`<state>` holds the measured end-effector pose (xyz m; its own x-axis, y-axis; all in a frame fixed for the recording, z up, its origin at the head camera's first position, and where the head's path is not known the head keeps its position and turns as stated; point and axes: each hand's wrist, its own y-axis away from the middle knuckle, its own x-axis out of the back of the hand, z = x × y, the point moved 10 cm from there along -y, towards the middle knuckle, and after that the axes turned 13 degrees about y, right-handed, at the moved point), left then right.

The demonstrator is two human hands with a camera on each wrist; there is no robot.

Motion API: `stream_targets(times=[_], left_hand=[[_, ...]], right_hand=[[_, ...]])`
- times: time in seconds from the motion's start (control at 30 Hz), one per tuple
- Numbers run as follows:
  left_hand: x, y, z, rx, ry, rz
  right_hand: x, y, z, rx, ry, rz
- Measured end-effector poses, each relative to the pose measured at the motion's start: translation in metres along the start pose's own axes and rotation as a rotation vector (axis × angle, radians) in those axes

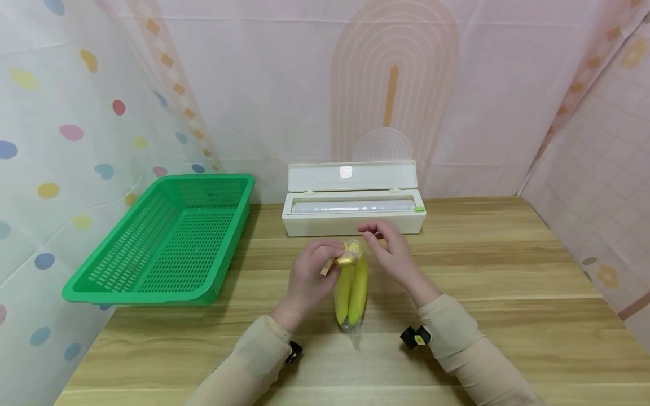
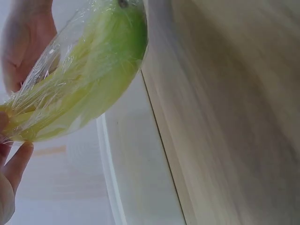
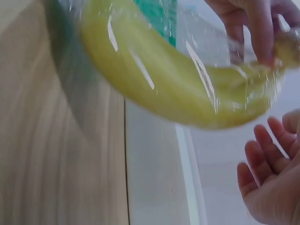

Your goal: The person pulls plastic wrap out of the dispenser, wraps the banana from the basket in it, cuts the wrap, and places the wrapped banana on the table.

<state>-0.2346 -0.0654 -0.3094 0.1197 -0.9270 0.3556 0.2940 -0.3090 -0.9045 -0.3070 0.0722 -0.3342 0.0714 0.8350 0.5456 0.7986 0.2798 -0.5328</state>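
A small bunch of yellow bananas, wrapped in clear cling film, hangs over the table in front of the person. The left hand pinches the bunch at its stem end, with thumb and fingers around the wrapped tops. Beside the stems, the right hand stands apart from the fruit, its fingers loosely bent and nothing between them. In the left wrist view the wrapped bananas show a greenish lower end. The right wrist view shows the film stretched glossy along the bananas, and the right hand below the stem end.
Behind the hands stands a white cling film dispenser with its lid raised and a film roll inside. A green plastic basket sits at the left on the wooden table. Patterned cloth hangs behind and at both sides.
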Motion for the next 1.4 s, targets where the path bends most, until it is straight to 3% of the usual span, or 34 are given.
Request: stream_targets(times=[0.1, 0.2, 0.37, 0.47, 0.73, 0.87, 1.0, 1.23, 1.4], left_hand=[[0.004, -0.002, 0.001, -0.001, 0.011, 0.016], [0.007, -0.003, 0.001, 0.000, 0.009, 0.021], [0.008, -0.004, 0.000, -0.003, 0.008, 0.021], [0.008, -0.003, -0.001, 0.007, 0.035, 0.031], [0.005, 0.003, -0.015, 0.146, 0.163, 0.032], [0.004, 0.003, -0.019, 0.204, 0.107, -0.019], [0.003, -0.002, -0.018, 0.221, 0.021, -0.122], [-0.005, -0.011, -0.003, 0.119, -0.116, -0.290], [-0.010, -0.013, 0.004, 0.070, -0.169, -0.316]], right_hand=[[0.005, 0.001, 0.003, 0.003, -0.048, -0.023], [0.002, 0.003, 0.000, 0.072, -0.073, -0.090], [-0.011, 0.008, -0.008, 0.160, -0.047, -0.219], [-0.019, 0.009, -0.009, 0.166, -0.015, -0.275], [-0.028, 0.009, -0.005, 0.138, 0.057, -0.273], [-0.027, 0.008, -0.006, 0.142, 0.105, -0.247], [-0.024, 0.008, -0.004, 0.120, 0.149, -0.235], [-0.024, 0.007, -0.007, 0.138, 0.305, -0.229], [-0.024, 0.006, -0.014, 0.162, 0.375, -0.224]])
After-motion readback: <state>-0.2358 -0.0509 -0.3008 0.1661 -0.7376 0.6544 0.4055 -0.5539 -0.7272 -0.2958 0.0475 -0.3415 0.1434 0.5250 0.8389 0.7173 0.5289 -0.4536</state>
